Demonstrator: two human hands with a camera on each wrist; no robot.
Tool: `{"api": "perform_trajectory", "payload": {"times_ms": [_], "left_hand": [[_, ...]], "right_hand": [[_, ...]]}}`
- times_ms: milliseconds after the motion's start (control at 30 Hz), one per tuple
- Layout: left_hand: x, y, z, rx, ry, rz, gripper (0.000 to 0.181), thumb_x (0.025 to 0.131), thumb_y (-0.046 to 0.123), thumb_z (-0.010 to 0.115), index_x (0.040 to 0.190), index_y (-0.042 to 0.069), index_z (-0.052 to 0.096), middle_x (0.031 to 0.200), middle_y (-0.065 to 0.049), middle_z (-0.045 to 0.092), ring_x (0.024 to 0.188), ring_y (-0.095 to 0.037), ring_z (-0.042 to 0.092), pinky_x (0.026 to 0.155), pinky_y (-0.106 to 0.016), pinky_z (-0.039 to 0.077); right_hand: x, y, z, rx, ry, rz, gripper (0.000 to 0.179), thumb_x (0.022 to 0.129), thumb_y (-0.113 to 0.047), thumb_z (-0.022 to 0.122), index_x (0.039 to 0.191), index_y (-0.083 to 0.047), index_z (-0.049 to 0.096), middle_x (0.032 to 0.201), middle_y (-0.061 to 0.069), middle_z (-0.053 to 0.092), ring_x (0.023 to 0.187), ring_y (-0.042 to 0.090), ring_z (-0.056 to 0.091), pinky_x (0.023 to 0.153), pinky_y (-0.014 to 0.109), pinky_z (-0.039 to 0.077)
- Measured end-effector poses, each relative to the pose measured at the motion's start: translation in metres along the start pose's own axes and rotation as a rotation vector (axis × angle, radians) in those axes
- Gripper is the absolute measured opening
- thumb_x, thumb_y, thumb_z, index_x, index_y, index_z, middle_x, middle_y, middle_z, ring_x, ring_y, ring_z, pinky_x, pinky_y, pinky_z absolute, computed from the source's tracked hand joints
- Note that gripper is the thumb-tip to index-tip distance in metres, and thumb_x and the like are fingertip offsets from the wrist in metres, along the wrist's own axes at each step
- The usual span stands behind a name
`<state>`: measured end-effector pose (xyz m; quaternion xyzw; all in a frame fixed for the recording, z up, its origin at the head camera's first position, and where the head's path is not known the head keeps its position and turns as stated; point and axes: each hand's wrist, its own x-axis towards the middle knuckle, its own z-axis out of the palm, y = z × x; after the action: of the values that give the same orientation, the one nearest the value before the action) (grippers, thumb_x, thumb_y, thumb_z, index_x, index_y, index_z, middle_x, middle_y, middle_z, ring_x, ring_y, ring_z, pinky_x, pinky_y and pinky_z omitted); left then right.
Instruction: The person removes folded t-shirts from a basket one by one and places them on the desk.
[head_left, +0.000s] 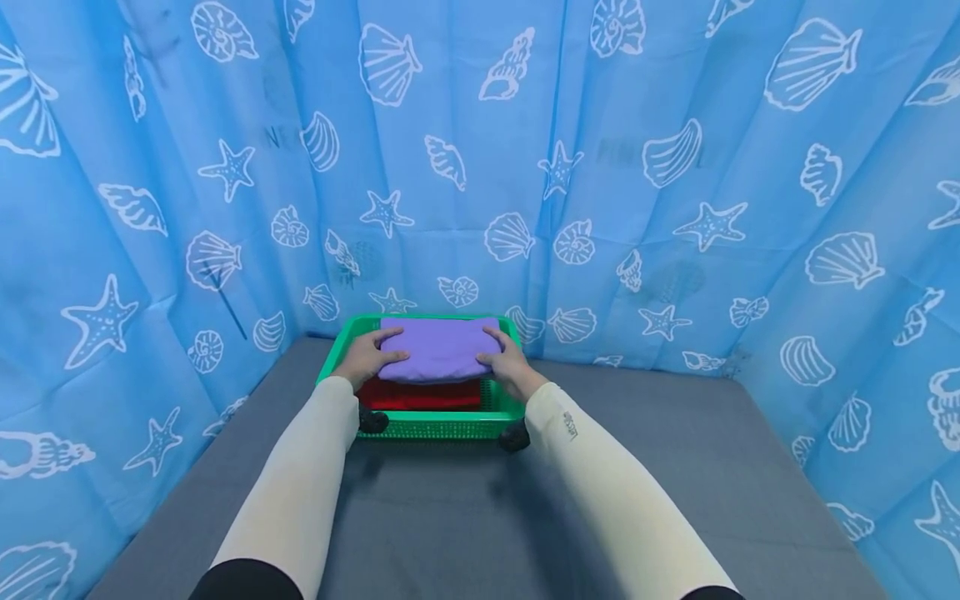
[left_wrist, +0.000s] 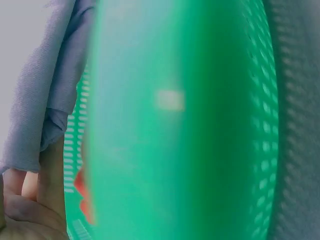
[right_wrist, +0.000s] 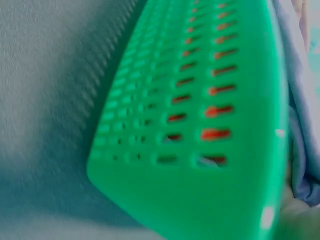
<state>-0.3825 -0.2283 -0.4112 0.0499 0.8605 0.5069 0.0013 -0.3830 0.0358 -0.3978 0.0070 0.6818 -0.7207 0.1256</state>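
A folded purple cloth point(head_left: 441, 348) lies level between my two hands, at the top of a green plastic basket point(head_left: 442, 417). My left hand point(head_left: 366, 357) grips its left edge, and my right hand point(head_left: 512, 367) grips its right edge. Below the purple cloth, inside the basket, is red cloth point(head_left: 420, 395), partly hidden. In the left wrist view, fingers point(left_wrist: 50, 180) reach under the folded cloth's point(left_wrist: 35, 100) layers beside the blurred basket wall. The right wrist view mostly shows the basket's slotted wall point(right_wrist: 165, 115), with red showing through the slots.
The basket stands on a grey cloth-covered surface point(head_left: 442, 517) near its back edge. Behind and at both sides hangs a blue curtain point(head_left: 480, 200) with white shells and starfish. Dark wrist devices point(head_left: 514, 436) sit beneath both wrists, close to the basket's front corners.
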Motion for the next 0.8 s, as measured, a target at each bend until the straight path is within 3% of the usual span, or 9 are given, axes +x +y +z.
{"api": "perform_trajectory", "payload": {"times_ms": [367, 567, 800], "left_hand": [[0.013, 0.027, 0.028, -0.008, 0.004, -0.009, 0.059, 0.079, 0.034, 0.068, 0.133, 0.026, 0.045, 0.144, -0.008, 0.027, 0.131, -0.026, 0.022, 0.097, -0.044, 0.032], [0.015, 0.028, 0.041, -0.067, -0.032, 0.003, 0.059, 0.080, 0.031, 0.067, 0.134, 0.025, 0.044, 0.145, -0.007, 0.023, 0.131, -0.027, 0.020, 0.097, -0.044, 0.033], [0.019, 0.042, 0.057, -0.067, -0.030, -0.019, 0.059, 0.081, 0.030, 0.067, 0.134, 0.024, 0.043, 0.144, -0.008, 0.025, 0.129, -0.027, 0.024, 0.095, -0.042, 0.035]], "right_hand": [[-0.003, -0.016, -0.042, -0.020, 0.022, 0.030, 0.061, 0.087, 0.004, 0.053, 0.137, -0.027, 0.038, 0.143, 0.015, 0.017, 0.089, 0.027, 0.058, 0.074, 0.036, 0.050], [-0.005, -0.016, -0.054, -0.029, 0.033, 0.026, 0.060, 0.087, 0.005, 0.052, 0.138, -0.025, 0.038, 0.144, 0.016, 0.017, 0.105, 0.034, 0.050, 0.078, 0.040, 0.049], [-0.007, -0.018, -0.071, -0.069, 0.064, 0.036, 0.059, 0.088, 0.003, 0.051, 0.138, -0.026, 0.037, 0.144, 0.016, 0.016, 0.102, 0.034, 0.051, 0.080, 0.042, 0.047]]}}
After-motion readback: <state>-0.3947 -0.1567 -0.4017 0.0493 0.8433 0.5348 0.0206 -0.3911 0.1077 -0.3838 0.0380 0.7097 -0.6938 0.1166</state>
